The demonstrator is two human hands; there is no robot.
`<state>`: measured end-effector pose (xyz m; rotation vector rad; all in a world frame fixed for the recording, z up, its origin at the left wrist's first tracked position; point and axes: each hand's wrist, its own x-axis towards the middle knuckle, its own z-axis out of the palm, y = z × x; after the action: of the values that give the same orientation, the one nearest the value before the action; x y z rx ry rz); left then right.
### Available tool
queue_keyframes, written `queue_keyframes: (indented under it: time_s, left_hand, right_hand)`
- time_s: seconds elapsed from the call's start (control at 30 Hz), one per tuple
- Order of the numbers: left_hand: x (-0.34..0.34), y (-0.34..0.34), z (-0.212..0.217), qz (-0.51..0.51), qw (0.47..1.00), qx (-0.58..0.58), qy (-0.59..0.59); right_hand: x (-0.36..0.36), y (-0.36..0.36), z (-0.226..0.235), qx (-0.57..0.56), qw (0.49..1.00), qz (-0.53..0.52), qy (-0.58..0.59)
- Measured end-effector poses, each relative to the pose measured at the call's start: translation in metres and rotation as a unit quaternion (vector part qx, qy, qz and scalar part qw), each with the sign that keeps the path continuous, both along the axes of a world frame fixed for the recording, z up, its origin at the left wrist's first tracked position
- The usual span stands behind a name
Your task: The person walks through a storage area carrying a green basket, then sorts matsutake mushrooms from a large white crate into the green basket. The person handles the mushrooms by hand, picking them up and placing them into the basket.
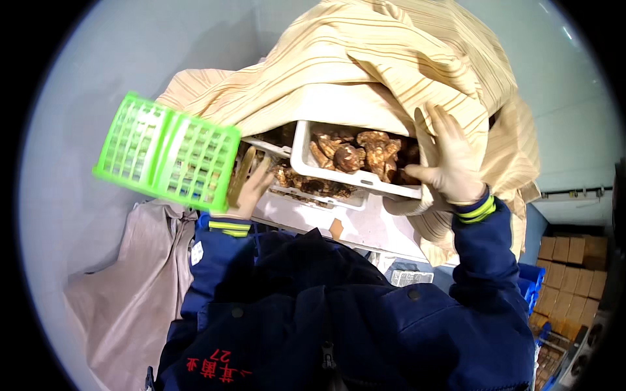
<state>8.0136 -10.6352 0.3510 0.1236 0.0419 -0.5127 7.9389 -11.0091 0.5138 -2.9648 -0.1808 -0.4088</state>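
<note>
My left hand (251,189), in a pale glove, is at the right end of a bright green slotted plastic basket (163,153), which it seems to grip. The basket is tilted, and part of the hand is hidden at its edge. My right hand (451,156), also gloved, lies against the striped beige cloth (391,58) with fingers stretched and thumb apart, beside the right end of a white tray (300,153). Brown, knobbly mushrooms (365,156) fill this tray. Under and left of it, more mushrooms (313,186) show in another white tray (355,201).
The cloth drapes over the stack behind the trays. A white surface (365,225) lies in front of me. Grey-brown cloth (130,287) hangs at the left by the wall (78,163). Stacked cardboard boxes (570,280) and blue crates (531,283) stand at the right.
</note>
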Motion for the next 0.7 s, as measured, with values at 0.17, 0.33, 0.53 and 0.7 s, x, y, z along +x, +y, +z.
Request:
queue_keyframes:
  time_s: [0.17, 0.33, 0.53, 0.7]
  left_hand:
    - [0.071, -0.074, 0.032, 0.089, 0.975, 0.108, 0.171]
    - [0.167, -0.063, 0.092, 0.163, 0.977, 0.045, 0.128]
    - [0.306, -0.05, 0.139, 0.254, 0.944, 0.2, -0.064]
    - [0.433, -0.058, 0.146, 0.231, 0.947, 0.201, -0.098]
  right_hand:
    - [0.014, -0.021, -0.03, -0.074, 0.986, -0.14, -0.052]
    - [0.016, -0.067, -0.011, -0.033, 0.978, -0.188, -0.085]
    - [0.039, -0.165, 0.072, 0.044, 0.932, -0.224, -0.282]
    - [0.156, -0.242, 0.154, 0.023, 0.89, -0.218, -0.399]
